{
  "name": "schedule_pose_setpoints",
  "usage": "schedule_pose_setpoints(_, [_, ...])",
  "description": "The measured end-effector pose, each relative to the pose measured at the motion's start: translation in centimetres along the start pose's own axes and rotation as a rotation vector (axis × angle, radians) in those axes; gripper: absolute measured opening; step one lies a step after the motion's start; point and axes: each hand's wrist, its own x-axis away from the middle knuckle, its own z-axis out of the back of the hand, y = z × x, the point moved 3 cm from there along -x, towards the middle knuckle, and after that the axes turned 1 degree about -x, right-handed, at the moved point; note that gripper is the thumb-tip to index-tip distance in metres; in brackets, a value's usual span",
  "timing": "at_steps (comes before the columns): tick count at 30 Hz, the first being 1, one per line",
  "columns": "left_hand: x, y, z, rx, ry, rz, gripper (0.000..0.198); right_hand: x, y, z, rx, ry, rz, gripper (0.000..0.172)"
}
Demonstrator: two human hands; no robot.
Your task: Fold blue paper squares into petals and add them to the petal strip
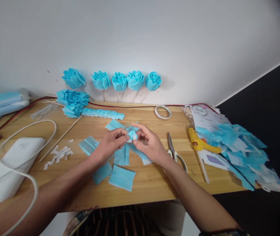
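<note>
My left hand (110, 144) and my right hand (148, 142) meet over the middle of the wooden table (154, 183). Both pinch a small folded piece of light blue paper (131, 135) between their fingertips, a little above the tabletop. Under and around the hands lie several cut blue paper squares (121, 177) and folded strips. Finished blue paper flowers (127, 81) on thin sticks lean against the white wall at the back, with more flowers (72, 100) lying at the back left.
Scissors (175, 151) lie just right of my right hand, then a yellow glue gun (200, 143) and a heap of blue paper scraps (238, 146). A tape roll (163, 111) sits behind. At left are a white device (9, 167) with cable, white paper bits (59, 154), a wooden stick (61, 139).
</note>
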Motion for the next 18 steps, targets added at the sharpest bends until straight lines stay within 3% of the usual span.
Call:
schedule_pose_setpoints(8, [-0.2, 0.5, 0.3, 0.035, -0.016, -0.024, 0.025, -0.1, 1.0, 0.6, -0.031, 0.096, 0.001, 0.050])
schedule_pose_setpoints(13, [0.0, 0.8, 0.1, -0.062, -0.061, -0.021, 0.024, -0.2, 1.2, 0.5, -0.041, 0.087, 0.007, 0.050])
schedule_pose_setpoints(18, [0.0, 0.7, 0.3, -0.112, -0.033, -0.045, 0.023, -0.2, 1.1, 0.5, -0.066, 0.060, -0.023, 0.050])
